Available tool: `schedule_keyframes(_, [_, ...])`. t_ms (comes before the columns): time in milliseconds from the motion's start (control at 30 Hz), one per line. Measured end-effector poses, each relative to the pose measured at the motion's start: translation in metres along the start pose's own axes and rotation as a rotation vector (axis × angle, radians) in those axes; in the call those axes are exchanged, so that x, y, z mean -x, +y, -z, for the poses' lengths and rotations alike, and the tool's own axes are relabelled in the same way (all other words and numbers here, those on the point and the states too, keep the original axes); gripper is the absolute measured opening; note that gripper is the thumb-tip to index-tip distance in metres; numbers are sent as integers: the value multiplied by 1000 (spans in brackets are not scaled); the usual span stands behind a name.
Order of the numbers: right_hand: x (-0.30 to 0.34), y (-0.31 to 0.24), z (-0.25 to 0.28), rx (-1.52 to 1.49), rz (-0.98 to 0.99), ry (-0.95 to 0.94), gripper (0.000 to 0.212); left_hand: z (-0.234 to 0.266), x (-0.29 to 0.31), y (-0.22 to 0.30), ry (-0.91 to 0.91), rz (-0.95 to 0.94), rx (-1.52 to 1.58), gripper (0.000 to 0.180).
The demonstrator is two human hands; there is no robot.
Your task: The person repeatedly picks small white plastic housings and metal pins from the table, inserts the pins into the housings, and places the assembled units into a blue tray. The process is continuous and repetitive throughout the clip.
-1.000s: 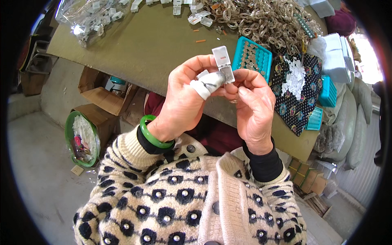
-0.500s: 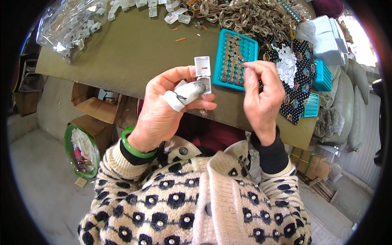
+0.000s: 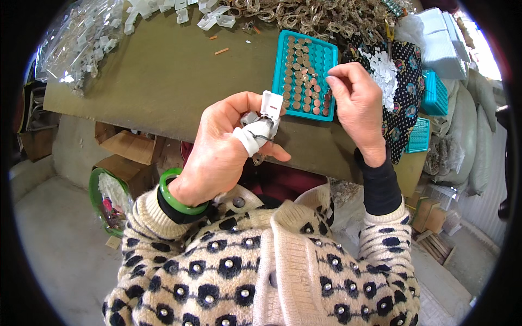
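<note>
My left hand (image 3: 212, 141), closed, holds a small white plastic box (image 3: 271, 104) with its lid flipped up. A white wrapping (image 3: 255, 136) tied with dark thread covers the thumb, which lies across the lower part of the box and hides what is inside. My right hand (image 3: 357, 103) hovers over the right edge of a teal tray (image 3: 279, 65), thumb and forefinger pinched together; whether anything small is between them I cannot make out. Rows of round copper-coloured, coin-like pieces (image 3: 297, 81) fill the tray's left and lower parts, while several upper-right pockets show bare teal.
Coiled clear cords (image 3: 304, 16) are heaped behind the tray. White chips (image 3: 383, 76) lie on a dark patterned cloth (image 3: 405, 103) at the right. A clear bag (image 3: 81, 43) of white boxes sits at the far left. More teal trays (image 3: 432, 92) stand beyond the cloth.
My right hand has moved up along the tray's right edge. My left thumb has shifted lower on the box, and the box is tilted a little more. The whole view has shifted slightly.
</note>
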State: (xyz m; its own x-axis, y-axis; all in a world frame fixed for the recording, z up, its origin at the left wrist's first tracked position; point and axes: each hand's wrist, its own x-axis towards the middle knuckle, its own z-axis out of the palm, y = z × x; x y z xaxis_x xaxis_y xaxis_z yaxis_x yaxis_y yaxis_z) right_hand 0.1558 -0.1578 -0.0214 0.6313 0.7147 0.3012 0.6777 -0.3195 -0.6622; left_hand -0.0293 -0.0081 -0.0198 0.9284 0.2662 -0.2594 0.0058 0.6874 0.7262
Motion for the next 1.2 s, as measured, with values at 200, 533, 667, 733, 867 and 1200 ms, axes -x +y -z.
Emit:
schedule_keyframes(200, [7,-1,16,173,188,-59,13,2,-11,-8,14,7,78,17])
schedule_keyframes(533, [10,8,16,221,237,-160,13,4,-15,-12,29,16,96,26])
schedule_keyframes(667, [9,3,11,224,241,-80,11,-1,-13,-14,22,-65,70,30])
schedule_keyframes(733, [14,-7,8,61,128,-47,11,-3,-12,-13,47,-69,54,31])
schedule_keyframes(867, [26,-33,-1,-19,260,49,18,-5,-13,-12,99,-44,-13,32])
schedule_keyframes(1200, [35,-58,-16,12,324,-8,26,-8,-7,-14,103,-38,-24,29])
